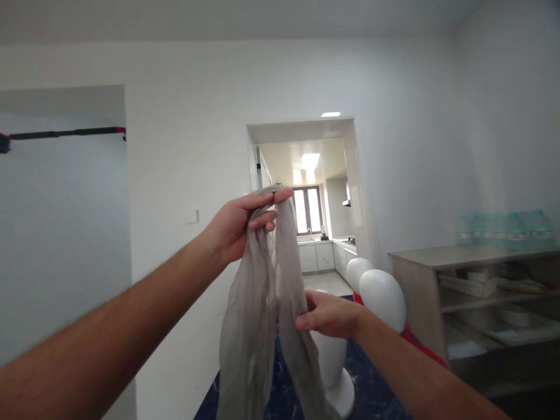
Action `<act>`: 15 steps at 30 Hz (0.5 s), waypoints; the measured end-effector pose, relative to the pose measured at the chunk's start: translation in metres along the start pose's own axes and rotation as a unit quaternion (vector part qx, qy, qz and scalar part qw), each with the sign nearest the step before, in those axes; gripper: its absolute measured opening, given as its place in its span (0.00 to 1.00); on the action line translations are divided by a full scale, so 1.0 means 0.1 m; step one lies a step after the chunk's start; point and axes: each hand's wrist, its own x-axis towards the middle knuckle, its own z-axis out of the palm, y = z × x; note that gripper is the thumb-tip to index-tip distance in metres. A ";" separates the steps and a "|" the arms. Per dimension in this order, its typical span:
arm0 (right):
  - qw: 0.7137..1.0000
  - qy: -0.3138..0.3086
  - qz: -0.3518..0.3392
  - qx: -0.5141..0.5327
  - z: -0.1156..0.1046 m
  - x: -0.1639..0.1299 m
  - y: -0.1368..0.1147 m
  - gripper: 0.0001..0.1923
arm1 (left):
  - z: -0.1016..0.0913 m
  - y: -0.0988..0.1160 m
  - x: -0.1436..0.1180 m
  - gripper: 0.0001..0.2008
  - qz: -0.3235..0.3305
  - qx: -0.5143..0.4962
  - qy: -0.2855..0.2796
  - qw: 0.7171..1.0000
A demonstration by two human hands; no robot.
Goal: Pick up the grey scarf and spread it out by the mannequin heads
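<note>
A thin grey scarf (249,326) hangs in front of me in two long strands. My left hand (247,219) is closed on its folded top, with the cloth draped over the fingers. Lower down, my right hand (326,313) pinches the right-hand strand between thumb and fingers. Both strands run down past the bottom edge of the view, so their ends are hidden. Just behind the right strand stands a white mannequin head (330,356) on a round base, partly covered by the scarf and my hand.
More white mannequin heads (382,298) stand at the right, with red cloth below them. A wooden shelf unit (411,274) carries several plastic bottles (503,230). Beyond a doorway lies a kitchen with white cabinets (315,256). A dark bar (65,133) spans the left recess.
</note>
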 end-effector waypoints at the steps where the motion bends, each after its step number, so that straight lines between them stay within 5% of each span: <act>1: 1.000 0.002 -0.002 0.021 0.12 0.06 0.08 0.32 | 0.04 -0.05 0.03 0.13 0.031 -0.003 -0.002 1.000; 4: 0.994 -0.039 0.005 0.105 0.39 0.17 0.22 0.36 | 0.12 -0.14 0.10 0.26 0.124 0.034 0.000 0.992; 7: 0.982 -0.095 0.007 0.161 0.43 0.15 0.29 0.43 | 0.13 -0.14 0.15 0.29 0.188 0.108 -0.004 0.976; 11: 0.976 -0.122 0.008 0.181 0.12 -0.07 0.38 0.43 | 0.05 -0.06 0.17 0.24 0.256 0.218 -0.009 0.942; 15: 0.972 -0.148 -0.022 0.182 -0.36 -0.58 0.35 0.30 | -0.09 -0.01 0.16 0.20 0.310 0.326 0.018 0.893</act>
